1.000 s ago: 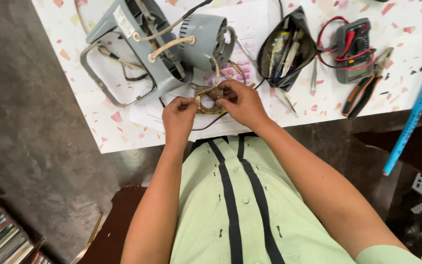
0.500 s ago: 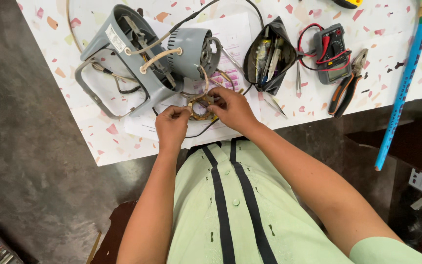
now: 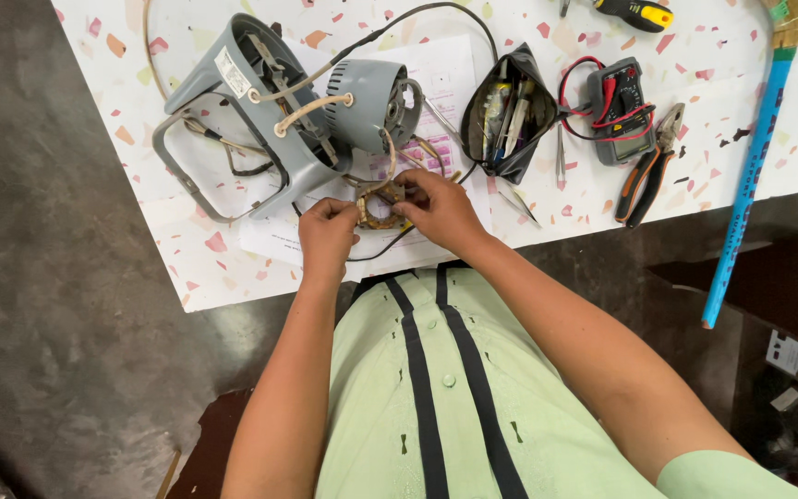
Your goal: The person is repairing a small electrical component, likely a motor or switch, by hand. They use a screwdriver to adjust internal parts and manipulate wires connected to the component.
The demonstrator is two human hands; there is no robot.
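A small brown ring-shaped motor coil (image 3: 379, 209) with copper windings sits between my two hands above a white sheet of paper (image 3: 279, 242). My left hand (image 3: 327, 236) pinches its left side, and my right hand (image 3: 438, 209) grips its right side. Thin wires run from the coil up to a grey motor housing (image 3: 367, 95), which is fixed to a grey fan body with a metal frame (image 3: 233, 102). All of it lies on a white speckled table (image 3: 196, 268).
A black open tool pouch (image 3: 508, 111) holds several tools right of the motor. Further right lie a multimeter with red leads (image 3: 617, 109), orange-handled pliers (image 3: 648, 171), a yellow-handled screwdriver (image 3: 637, 13) and a blue broom handle (image 3: 748, 180). Dark floor lies left and below.
The view has shifted, so the table and tools sit lower and further right in the picture. Both hands stay on the coil, fingers working slightly at its edges.
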